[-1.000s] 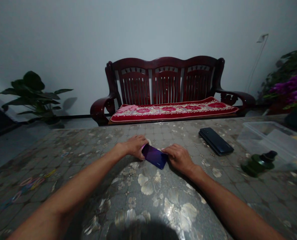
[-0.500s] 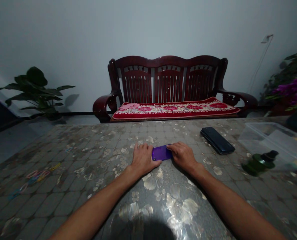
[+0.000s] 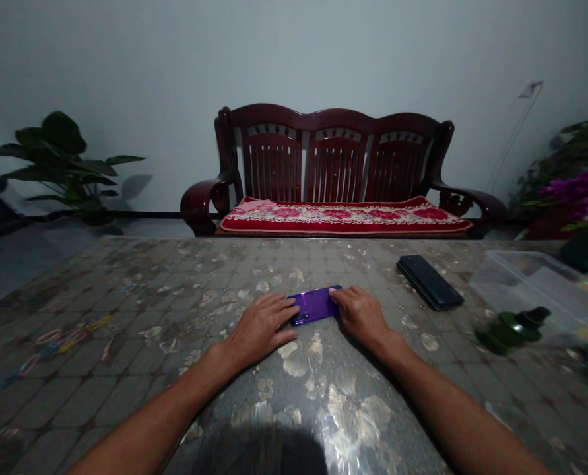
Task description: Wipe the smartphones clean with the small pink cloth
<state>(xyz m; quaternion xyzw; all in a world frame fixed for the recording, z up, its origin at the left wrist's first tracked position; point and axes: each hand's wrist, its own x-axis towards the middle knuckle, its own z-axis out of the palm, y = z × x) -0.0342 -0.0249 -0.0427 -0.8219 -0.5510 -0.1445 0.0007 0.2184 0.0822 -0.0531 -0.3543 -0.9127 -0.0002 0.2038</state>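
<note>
A purple smartphone [image 3: 316, 306] lies across the middle of the patterned table, its glossy back facing up and its camera at the near left corner. My right hand [image 3: 360, 313] is closed on the phone's right end, the thumb on top and the other fingers curled at the far side. At the left end is my left hand [image 3: 261, 326], palm down with its fingers stretched out and apart. Its fingertips reach the phone's left edge; whether they press on it I cannot tell.
Right of my hands lies a dark wallet-like case or phone [image 3: 429, 282]. Beyond it stand a green bottle [image 3: 511, 332] and a clear plastic box [image 3: 516, 260]. Colourful bands [image 3: 66, 340] are scattered on the left. A wooden bench [image 3: 336, 155] stands behind the table [image 3: 175, 409].
My left hand has drawn back leftward and loosened from around the phone's left end, uncovering its camera corner. The right hand keeps its hold. The view has shifted slightly.
</note>
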